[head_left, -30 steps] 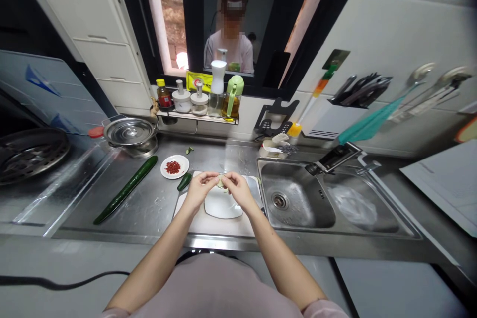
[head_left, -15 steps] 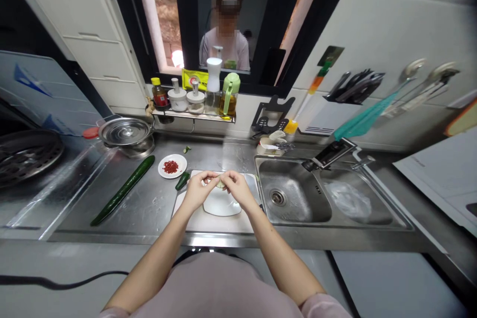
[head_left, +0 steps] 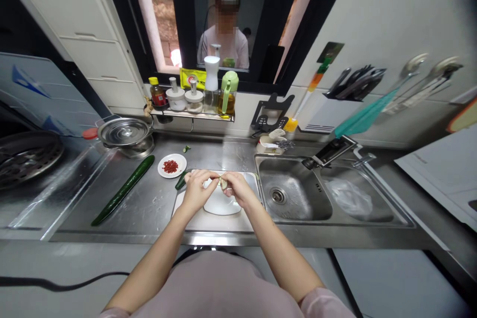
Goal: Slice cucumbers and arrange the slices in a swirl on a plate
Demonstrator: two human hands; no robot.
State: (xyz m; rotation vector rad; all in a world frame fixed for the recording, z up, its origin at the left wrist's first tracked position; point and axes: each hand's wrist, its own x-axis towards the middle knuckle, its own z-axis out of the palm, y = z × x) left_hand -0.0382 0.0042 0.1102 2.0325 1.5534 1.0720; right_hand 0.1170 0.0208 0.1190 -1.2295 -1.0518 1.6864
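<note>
Above a white plate [head_left: 221,207] on a pale cutting board [head_left: 203,223], my left hand [head_left: 198,188] and my right hand [head_left: 237,189] meet at the fingertips. Between them is a small, thin, pale green cucumber slice [head_left: 223,184]. Both hands pinch it, the right mostly at its near side. A cut piece of dark green cucumber [head_left: 181,182] lies at the board's left corner, partly hidden by my left hand. Farther left, a long whole cucumber [head_left: 124,189] rests diagonally on the steel counter.
A small white dish [head_left: 178,159] of chopped red pieces stands behind the board. Green scraps [head_left: 187,149] lie near it. The double sink [head_left: 294,194] is on the right, under a black faucet [head_left: 328,153]. A lidded steel pot [head_left: 126,134] stands back left; a condiment shelf [head_left: 194,115] hangs behind.
My right hand has turned slightly and shifted right and down. The cucumber slice has tilted and moved a little right with it. My left hand covers more of the cut cucumber piece.
</note>
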